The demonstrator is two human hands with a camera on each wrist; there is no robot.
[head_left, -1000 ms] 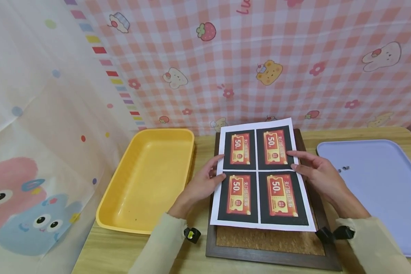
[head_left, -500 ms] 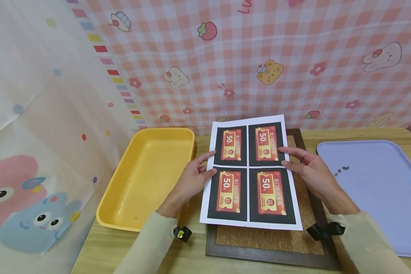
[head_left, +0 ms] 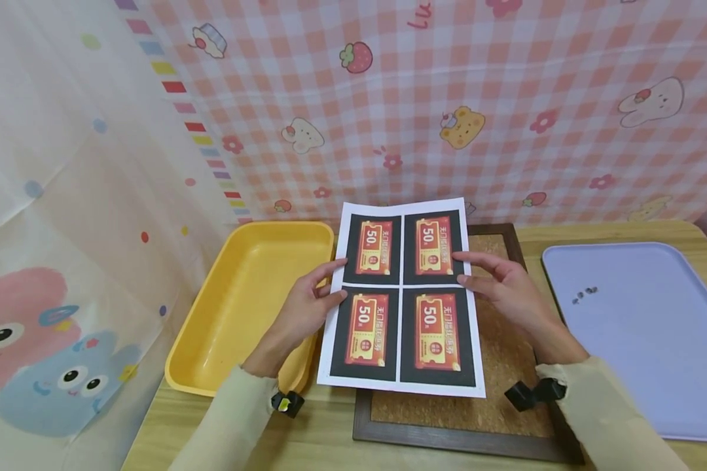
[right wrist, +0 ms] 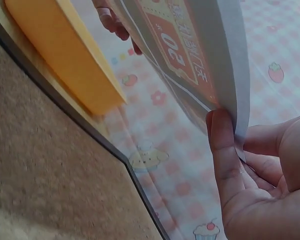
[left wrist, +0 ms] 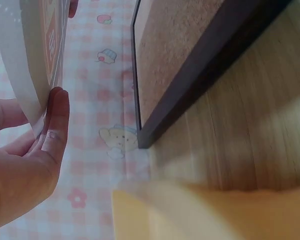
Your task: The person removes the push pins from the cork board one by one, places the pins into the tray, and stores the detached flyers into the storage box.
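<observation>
A white sheet of paper [head_left: 400, 286] printed with red and gold coupons on black panels is held up between both hands. My left hand [head_left: 306, 301] pinches its left edge, thumb on one face and fingers behind, as the left wrist view also shows. On the opposite edge my right hand [head_left: 507, 288] grips the sheet the same way. Below and to the right of the paper lies a cork board [head_left: 448, 412] with a dark wooden frame, partly covered from view. In the right wrist view the paper [right wrist: 190, 50] stands clear of the board.
A yellow tray [head_left: 235, 314] stands on the wooden table left of the board, its right side partly behind the paper and left hand. On the right, a lavender tray [head_left: 642, 340] bears several small dark bits [head_left: 586, 294]. A checked curtain [head_left: 389, 98] hangs behind the table.
Both hands have carried the paper leftward, from over the cork board to partly over the yellow tray's right side. More of the cork shows now. The trays and board have stayed put.
</observation>
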